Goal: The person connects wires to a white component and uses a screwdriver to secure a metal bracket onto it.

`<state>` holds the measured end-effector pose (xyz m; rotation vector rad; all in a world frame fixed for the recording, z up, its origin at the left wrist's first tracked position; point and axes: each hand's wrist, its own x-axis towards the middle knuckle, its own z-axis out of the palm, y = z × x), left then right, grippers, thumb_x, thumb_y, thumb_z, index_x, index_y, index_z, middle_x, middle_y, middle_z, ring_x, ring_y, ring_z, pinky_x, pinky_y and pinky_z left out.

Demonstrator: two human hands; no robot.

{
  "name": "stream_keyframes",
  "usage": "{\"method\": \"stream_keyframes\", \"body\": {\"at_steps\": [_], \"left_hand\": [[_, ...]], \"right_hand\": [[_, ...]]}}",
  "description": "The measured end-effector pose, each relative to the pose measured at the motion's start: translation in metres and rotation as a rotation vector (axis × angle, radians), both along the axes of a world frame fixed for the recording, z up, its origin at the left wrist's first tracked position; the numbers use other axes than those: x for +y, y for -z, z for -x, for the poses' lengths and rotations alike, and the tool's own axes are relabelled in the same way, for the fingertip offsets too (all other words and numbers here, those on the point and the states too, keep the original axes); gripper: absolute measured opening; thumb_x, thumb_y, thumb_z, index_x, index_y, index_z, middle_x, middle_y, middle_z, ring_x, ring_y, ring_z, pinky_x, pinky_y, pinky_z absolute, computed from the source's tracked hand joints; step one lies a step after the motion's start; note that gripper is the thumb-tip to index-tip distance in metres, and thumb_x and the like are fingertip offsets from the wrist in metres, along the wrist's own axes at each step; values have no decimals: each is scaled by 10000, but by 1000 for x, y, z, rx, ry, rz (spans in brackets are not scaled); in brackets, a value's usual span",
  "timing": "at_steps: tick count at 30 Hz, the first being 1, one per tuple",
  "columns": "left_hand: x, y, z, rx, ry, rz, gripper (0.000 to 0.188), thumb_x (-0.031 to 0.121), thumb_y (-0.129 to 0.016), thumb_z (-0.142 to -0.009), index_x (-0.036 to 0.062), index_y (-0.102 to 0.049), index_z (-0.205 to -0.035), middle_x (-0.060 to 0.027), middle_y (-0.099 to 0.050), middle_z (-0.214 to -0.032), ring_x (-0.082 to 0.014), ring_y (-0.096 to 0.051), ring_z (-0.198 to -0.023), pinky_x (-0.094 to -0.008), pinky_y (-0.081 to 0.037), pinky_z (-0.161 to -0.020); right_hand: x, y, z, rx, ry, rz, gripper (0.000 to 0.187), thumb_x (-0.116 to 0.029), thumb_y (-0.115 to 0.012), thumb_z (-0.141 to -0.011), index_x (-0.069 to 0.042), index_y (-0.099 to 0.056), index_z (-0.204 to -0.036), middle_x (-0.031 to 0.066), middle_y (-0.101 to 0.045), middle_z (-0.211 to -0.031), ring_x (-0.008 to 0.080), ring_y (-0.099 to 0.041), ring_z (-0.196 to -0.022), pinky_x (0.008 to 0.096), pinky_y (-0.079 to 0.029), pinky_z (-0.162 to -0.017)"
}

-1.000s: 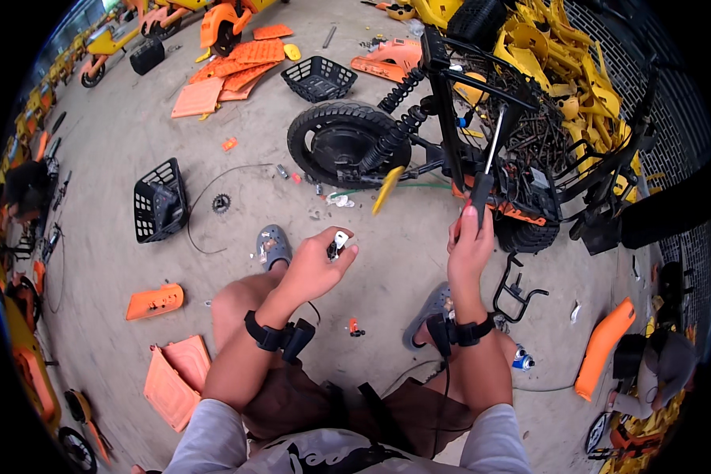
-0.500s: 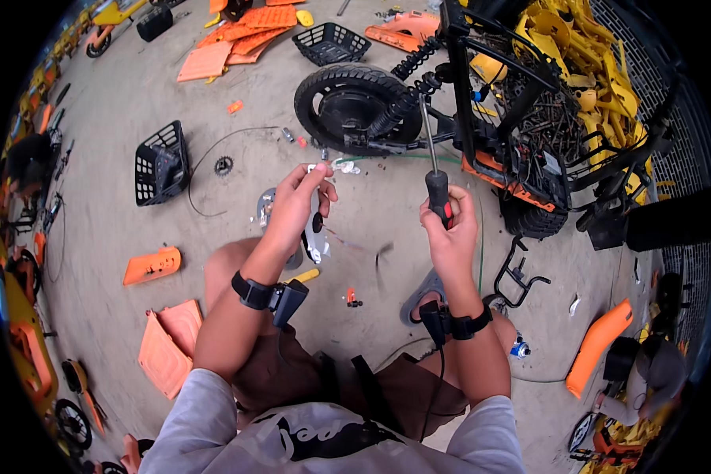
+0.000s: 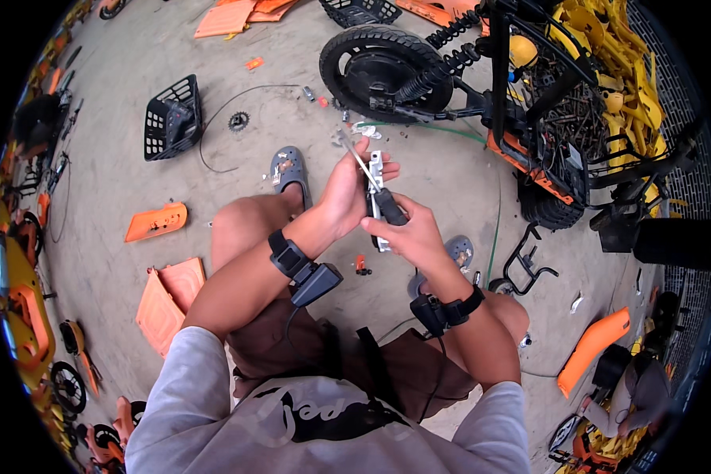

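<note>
In front of my knees, my left hand [image 3: 344,192] holds a narrow silver-white metal part [image 3: 377,164], its fingers showing past the part's far side. My right hand [image 3: 415,234] is closed round the black handle of a screwdriver [image 3: 389,207]. The screwdriver's shaft slants up and left across the metal part, with the tip beyond it near the left fingers. Its tip is blurred, and whether it touches the part I cannot tell. The lower end of the part lies beside my right thumb.
Ahead, a partly stripped black scooter frame with a rear wheel [image 3: 387,73] lies near a heap of yellow panels [image 3: 636,118]. A black basket [image 3: 172,118], sprocket [image 3: 238,121], cable and orange panels [image 3: 156,222] lie leftward. At right are a bent black bracket [image 3: 525,265] and another person [image 3: 638,391].
My right hand has brought the screwdriver leftward, from upright and apart to slanting across the metal part. My left hand has turned palm-up, and the whole view has shifted.
</note>
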<state>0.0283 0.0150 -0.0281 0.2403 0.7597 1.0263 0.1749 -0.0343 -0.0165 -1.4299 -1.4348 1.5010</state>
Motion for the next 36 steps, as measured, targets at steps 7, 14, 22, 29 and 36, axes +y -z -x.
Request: {"method": "stream_keyframes", "body": {"at_steps": [7,14,22,29,36], "left_hand": [[-2,-23,19,414,109,-206,489,324,-475,-992,7,-426,-1361,-159,-542,-1281,-270,-507,-1224,-430,-420,-1021],[11,-20,143,-79,-178,-315,342,206,-500,-987,-20,-542,-1240,-97,-651,-953,-226,-641,-889,-367,-501,-871],[-3,-27,89,588,159,-380,348,266,-516,-997,-13,-566,-1197,-58,-653,-860,-162,-633,-762,-288,-503,-732],[-3,-18,33,540,324,-384,506,418,-462,-1016,19,-487,-1327,-58,-603,-1043,-151,-618,-948,-302,-521,-836],[-3,-25,17,357,149,-291,368,372,-461,-1025,40,-540,-1161,-71,-625,-970,-132,-613,-806,-268,-516,-727]], "right_hand": [[10,-9,-4,341,171,308,272,-270,-754,-822,-51,-612,-896,-28,-540,-655,50,-468,-504,210,-364,-458],[6,16,-23,337,332,414,302,-324,-724,-848,-73,-556,-853,-18,-507,-639,71,-466,-516,224,-361,-489],[3,-6,4,357,220,282,292,-289,-751,-834,-58,-587,-904,-18,-570,-694,45,-488,-515,196,-383,-458],[17,-18,23,435,196,53,440,-262,-748,-816,-28,-567,-1142,5,-611,-731,51,-510,-512,211,-397,-436],[17,-27,13,509,30,80,586,-256,-682,-881,-26,-451,-1368,52,-626,-783,93,-598,-621,234,-477,-534]]}}
